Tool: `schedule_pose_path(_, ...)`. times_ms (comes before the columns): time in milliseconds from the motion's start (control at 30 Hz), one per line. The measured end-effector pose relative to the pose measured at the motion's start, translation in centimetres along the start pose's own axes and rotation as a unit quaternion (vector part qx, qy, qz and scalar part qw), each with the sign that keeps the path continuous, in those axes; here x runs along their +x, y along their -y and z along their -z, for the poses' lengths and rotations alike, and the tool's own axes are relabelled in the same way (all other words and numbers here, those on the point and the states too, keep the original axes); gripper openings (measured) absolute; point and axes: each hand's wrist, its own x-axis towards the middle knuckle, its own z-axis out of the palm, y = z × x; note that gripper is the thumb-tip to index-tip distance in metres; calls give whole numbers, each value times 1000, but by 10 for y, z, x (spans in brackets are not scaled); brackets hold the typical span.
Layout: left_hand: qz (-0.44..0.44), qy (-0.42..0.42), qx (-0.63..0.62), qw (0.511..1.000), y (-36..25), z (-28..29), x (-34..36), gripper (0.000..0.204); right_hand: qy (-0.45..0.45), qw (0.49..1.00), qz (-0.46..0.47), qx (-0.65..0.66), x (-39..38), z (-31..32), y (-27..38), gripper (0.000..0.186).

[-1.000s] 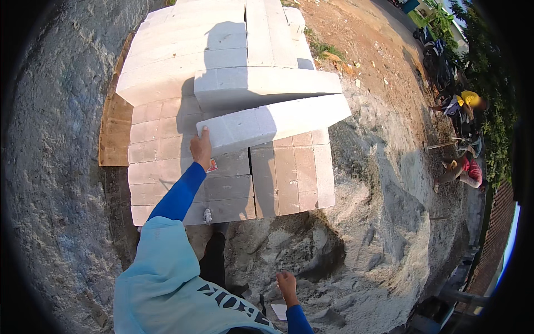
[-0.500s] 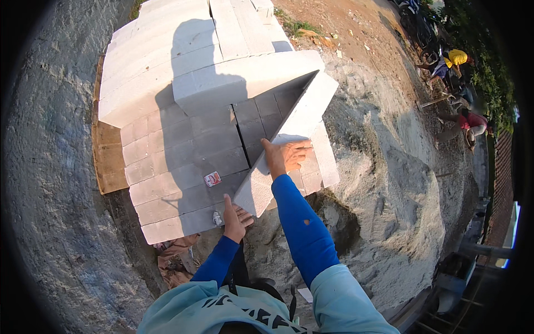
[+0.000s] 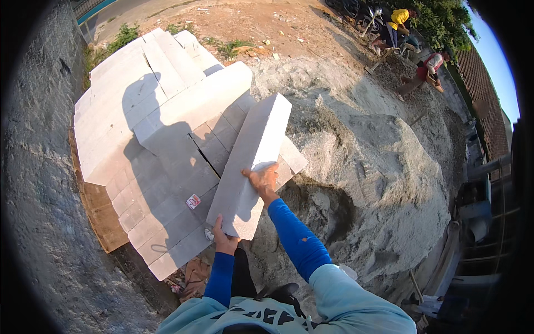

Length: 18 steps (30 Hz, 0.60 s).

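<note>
A long pale lightweight concrete block (image 3: pixel 251 133) lies tilted in both my hands, over the right side of a stack of similar blocks (image 3: pixel 167 192). My left hand (image 3: pixel 225 240) grips its near end, thumb up along the side face and fingers partly hidden under the end. Around the right edge, about midway, my right hand (image 3: pixel 262 179) is closed with the thumb across the upper face. A small red and white pack (image 3: pixel 193 201) lies on the stack left of the block. Beside my left hand is a small crumpled whitish item (image 3: pixel 209 234).
A higher layer of blocks (image 3: pixel 183 100) rises at the far left, with my shadow across it. A sand pile (image 3: pixel 378 167) spreads to the right. The rough grey wall (image 3: pixel 39 183) runs along the left. Two people (image 3: pixel 431 67) work at the far right, near a motorbike (image 3: pixel 374 22).
The block has come away from the upper layer and turned broad side up, closer to me. My left hand now grips its near end. The view has swung toward the right.
</note>
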Motion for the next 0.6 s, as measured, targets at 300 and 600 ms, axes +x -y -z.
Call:
schedule_pose_path(300,51,-83,48,994,-25,26,-189,62,17,997,-13,-75,-131,21,-64,148)
schedule_pose_path(600,48,-78,87,992,-61,67,-172,61,-3,989,-143,28,-18,30,-4,147)
